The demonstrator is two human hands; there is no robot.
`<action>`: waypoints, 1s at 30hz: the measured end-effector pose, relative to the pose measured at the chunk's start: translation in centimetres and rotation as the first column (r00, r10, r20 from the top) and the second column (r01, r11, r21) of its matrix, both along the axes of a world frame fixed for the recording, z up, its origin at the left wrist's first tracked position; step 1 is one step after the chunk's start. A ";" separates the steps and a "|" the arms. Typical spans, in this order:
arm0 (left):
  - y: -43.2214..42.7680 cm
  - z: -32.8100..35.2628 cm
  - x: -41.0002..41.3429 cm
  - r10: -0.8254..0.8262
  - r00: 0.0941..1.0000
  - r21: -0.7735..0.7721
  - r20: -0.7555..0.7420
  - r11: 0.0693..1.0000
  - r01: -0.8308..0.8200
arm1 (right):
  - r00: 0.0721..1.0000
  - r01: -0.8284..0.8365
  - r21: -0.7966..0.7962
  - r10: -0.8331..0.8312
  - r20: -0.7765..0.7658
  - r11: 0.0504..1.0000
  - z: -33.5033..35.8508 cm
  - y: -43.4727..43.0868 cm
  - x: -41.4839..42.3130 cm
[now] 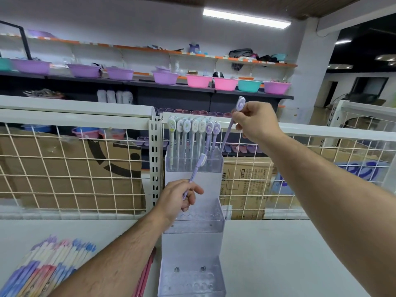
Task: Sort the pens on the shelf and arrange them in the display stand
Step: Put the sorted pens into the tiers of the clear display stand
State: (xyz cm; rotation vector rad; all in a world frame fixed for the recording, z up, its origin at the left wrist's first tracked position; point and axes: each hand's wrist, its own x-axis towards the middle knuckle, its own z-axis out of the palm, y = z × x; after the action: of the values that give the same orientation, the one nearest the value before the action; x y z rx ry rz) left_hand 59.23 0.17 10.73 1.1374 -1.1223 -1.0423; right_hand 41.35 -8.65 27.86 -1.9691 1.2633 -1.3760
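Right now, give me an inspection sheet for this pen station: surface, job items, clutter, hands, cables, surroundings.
Surface: white shelf with a mesh back.
Job's things: clear three-tier stand; a pen row stands upright in the top tier; no pens seen in the lower tiers; pen pile lower left.
Clutter: pink sticks by the stand base, too unclear to identify.
Grippers: left hand pinches the left pen; right hand pinches the right pen, tip at the top tier's right end.
Cables: nothing seen.
Surroundings: boxes behind the mesh; basins on far shelves.
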 end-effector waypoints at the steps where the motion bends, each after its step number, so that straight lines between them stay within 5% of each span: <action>1: 0.0 -0.1 0.0 0.006 1.000 0.001 -0.007 1.000 -0.005 | 1.000 -0.006 -0.001 0.006 -0.030 1.000 -0.1 -0.1 0.3; 16: -0.4 -0.4 0.2 0.037 0.998 -0.005 -0.059 0.999 -0.038 | 0.991 -0.012 -0.016 0.010 -0.133 1.000 0.0 -0.9 1.1; 25: -0.2 -0.4 0.2 0.039 0.999 -0.012 -0.029 0.999 -0.039 | 0.934 -0.037 0.021 0.042 -0.355 0.999 -2.6 -1.8 2.2; 30: -0.2 -0.2 0.1 0.028 1.000 -0.018 -0.013 0.999 -0.028 | 0.955 -0.024 0.058 0.040 -0.293 0.998 -3.7 -2.0 2.1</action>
State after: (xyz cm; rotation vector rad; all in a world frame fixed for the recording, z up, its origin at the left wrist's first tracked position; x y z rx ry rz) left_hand 59.37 0.00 10.56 1.1274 -1.1010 -1.0142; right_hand 43.47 -10.66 24.19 -2.2056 1.3728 -1.0478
